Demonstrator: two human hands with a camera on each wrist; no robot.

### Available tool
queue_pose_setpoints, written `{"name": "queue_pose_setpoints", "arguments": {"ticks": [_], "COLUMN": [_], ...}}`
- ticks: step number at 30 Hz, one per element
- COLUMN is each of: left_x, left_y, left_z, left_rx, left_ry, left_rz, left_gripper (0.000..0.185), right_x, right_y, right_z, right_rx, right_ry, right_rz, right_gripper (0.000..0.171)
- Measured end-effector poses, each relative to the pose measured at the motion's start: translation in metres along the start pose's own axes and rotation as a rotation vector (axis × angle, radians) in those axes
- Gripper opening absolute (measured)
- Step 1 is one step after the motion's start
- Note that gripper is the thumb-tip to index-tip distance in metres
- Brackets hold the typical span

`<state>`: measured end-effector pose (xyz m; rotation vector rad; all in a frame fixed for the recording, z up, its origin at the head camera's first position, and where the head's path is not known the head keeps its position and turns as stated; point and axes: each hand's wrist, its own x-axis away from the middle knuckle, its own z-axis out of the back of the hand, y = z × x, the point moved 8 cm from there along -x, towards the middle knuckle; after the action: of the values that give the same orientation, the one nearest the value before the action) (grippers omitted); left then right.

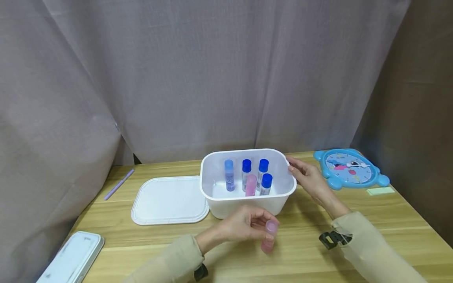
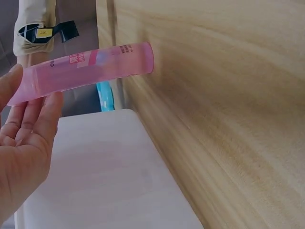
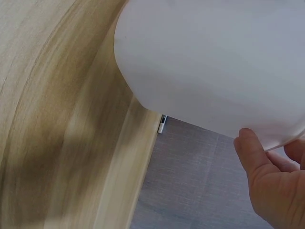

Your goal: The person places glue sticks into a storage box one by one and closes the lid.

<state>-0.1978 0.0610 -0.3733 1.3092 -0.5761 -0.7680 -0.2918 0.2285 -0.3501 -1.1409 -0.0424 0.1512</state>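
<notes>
A white plastic tub (image 1: 279, 196) stands mid-table with several upright tubes: three with dark blue caps (image 1: 246, 166), one light blue (image 1: 229, 175) and one pink (image 1: 251, 185). My left hand (image 1: 247, 224) pinches another pink tube (image 1: 269, 236), held upright just above the table in front of the tub. In the left wrist view, that pink tube (image 2: 86, 71) lies across my fingertips (image 2: 33, 114). My right hand (image 1: 306, 175) holds the tub's right rim; the right wrist view shows its thumb (image 3: 252, 157) on the tub wall (image 3: 214, 62).
The tub's white lid (image 1: 170, 199) lies flat left of the tub. A purple pen (image 1: 118, 184) sits at the far left, a white case (image 1: 72, 257) at the front left corner. A blue toy clock (image 1: 348, 167) and green note (image 1: 380, 191) lie right.
</notes>
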Motion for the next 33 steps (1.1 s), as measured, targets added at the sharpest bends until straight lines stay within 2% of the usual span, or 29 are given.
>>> {"name": "queue_pose_setpoints", "arguments": {"ticks": [3, 7, 10, 13, 15, 17, 20, 23, 28, 33], "left_x": [0.002, 0.007, 0.011, 0.016, 0.019, 0.020, 0.017, 0.010, -0.002, -0.012], "left_y": [0.008, 0.036, 0.065, 0.090, 0.102, 0.107, 0.104, 0.088, 0.056, 0.035], "left_z": [0.003, 0.020, 0.046, 0.080, 0.103, 0.123, 0.145, 0.154, 0.154, 0.145], "left_rx": [-0.011, -0.002, 0.001, 0.014, 0.024, 0.023, 0.008, -0.002, -0.057, -0.142], "left_ry": [-0.009, -0.012, 0.037, 0.123, 0.181, 0.230, 0.261, 0.252, 0.196, 0.089], "left_rz": [-0.031, -0.094, -0.129, -0.144, -0.141, -0.129, -0.098, -0.066, -0.031, -0.001], "left_gripper": [0.033, 0.035, 0.036, 0.037, 0.036, 0.036, 0.036, 0.036, 0.037, 0.035], "right_x": [0.000, 0.000, -0.001, -0.002, -0.002, -0.002, -0.002, -0.001, 0.000, 0.000], "right_y": [-0.001, -0.002, -0.002, -0.002, -0.001, -0.001, 0.000, 0.000, -0.001, -0.002], "right_z": [0.000, 0.000, 0.001, 0.001, 0.001, 0.000, 0.001, 0.001, 0.001, 0.002], "right_rx": [0.001, 0.001, 0.007, 0.011, 0.012, 0.009, 0.012, 0.014, 0.001, -0.011], "right_ry": [-0.002, 0.003, 0.008, 0.007, 0.005, 0.004, 0.002, -0.003, -0.001, -0.004], "right_rz": [-0.003, -0.005, -0.016, -0.027, -0.031, -0.032, -0.034, -0.032, -0.016, 0.016], "right_gripper": [0.052, 0.052, 0.052, 0.051, 0.051, 0.051, 0.051, 0.051, 0.051, 0.051]}}
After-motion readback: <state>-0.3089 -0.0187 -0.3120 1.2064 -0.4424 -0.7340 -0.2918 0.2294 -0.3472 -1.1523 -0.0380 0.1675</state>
